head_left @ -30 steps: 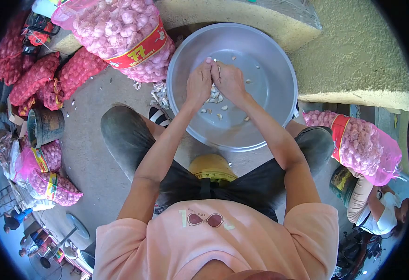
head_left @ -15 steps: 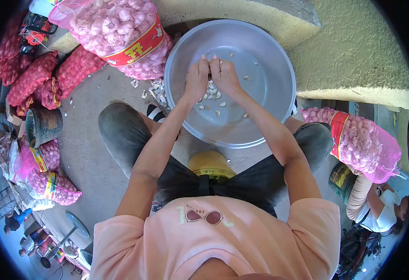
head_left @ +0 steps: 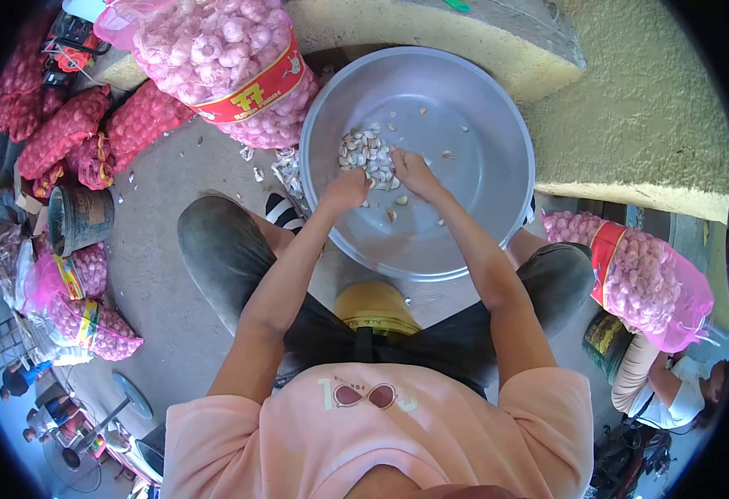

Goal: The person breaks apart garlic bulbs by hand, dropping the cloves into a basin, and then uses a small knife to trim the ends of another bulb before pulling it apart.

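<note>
Between my knees stands a large grey basin point(head_left: 497, 200) with a pile of garlic cloves point(head_left: 368, 150) in its left part and a few loose cloves around it. My left hand point(head_left: 348, 188) is low inside the basin at the near edge of the pile, its fingers curled; what they hold, if anything, is hidden. At the right side of the pile is my right hand point(head_left: 412, 173), fingers bent together at the cloves. Too little shows to tell whether a clove is in them. The two hands are apart.
A mesh sack of garlic point(head_left: 214, 50) stands left of the basin, another garlic sack point(head_left: 643, 270) at the right beside a seated person point(head_left: 672, 391). Red mesh sacks point(head_left: 61, 133) and a dark bucket point(head_left: 81, 218) are farther left. A yellow stool point(head_left: 373, 303) is under me.
My hands were close together over the cloves and have moved apart and toward me, lower in the basin. More of the clove pile now shows.
</note>
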`<act>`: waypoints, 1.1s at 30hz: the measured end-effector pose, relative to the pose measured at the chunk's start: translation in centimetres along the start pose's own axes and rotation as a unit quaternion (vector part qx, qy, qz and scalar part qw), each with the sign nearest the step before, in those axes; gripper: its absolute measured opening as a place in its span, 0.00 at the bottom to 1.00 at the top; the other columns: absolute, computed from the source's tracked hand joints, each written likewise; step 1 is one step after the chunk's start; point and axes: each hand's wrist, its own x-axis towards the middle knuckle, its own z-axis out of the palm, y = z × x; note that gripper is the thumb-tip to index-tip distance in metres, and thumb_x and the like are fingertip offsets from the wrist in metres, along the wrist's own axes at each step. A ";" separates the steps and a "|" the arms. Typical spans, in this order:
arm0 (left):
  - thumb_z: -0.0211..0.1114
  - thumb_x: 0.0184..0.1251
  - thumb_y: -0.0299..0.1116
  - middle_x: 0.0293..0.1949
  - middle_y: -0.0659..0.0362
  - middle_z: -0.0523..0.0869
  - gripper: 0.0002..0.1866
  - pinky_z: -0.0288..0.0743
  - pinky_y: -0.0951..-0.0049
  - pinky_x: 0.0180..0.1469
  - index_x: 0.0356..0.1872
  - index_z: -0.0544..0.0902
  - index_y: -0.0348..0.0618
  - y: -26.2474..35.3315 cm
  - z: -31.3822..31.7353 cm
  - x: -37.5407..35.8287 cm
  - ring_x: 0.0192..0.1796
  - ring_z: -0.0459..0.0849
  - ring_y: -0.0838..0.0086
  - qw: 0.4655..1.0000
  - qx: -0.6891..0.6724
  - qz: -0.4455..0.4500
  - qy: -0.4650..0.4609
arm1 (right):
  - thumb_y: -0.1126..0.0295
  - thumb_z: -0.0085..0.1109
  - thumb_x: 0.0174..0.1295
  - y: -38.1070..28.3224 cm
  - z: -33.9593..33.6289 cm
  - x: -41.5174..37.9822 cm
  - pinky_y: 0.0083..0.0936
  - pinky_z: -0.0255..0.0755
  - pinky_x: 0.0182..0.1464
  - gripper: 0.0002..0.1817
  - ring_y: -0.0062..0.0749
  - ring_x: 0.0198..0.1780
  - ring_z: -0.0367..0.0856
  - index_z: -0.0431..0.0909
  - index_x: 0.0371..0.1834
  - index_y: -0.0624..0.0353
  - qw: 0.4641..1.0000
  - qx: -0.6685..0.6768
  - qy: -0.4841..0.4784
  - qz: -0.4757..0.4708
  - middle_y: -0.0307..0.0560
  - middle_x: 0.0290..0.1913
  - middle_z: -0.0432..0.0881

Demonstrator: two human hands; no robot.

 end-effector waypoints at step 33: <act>0.56 0.61 0.34 0.36 0.49 0.85 0.13 0.69 0.58 0.53 0.44 0.78 0.41 -2.6 -51.0 12.5 0.43 0.81 0.53 0.781 0.377 0.109 0.486 | 0.58 0.55 0.63 2.5 6.3 0.4 0.33 0.75 0.38 0.18 0.41 0.32 0.83 0.82 0.33 0.65 0.996 0.079 -0.021 0.047 0.55 0.28 0.83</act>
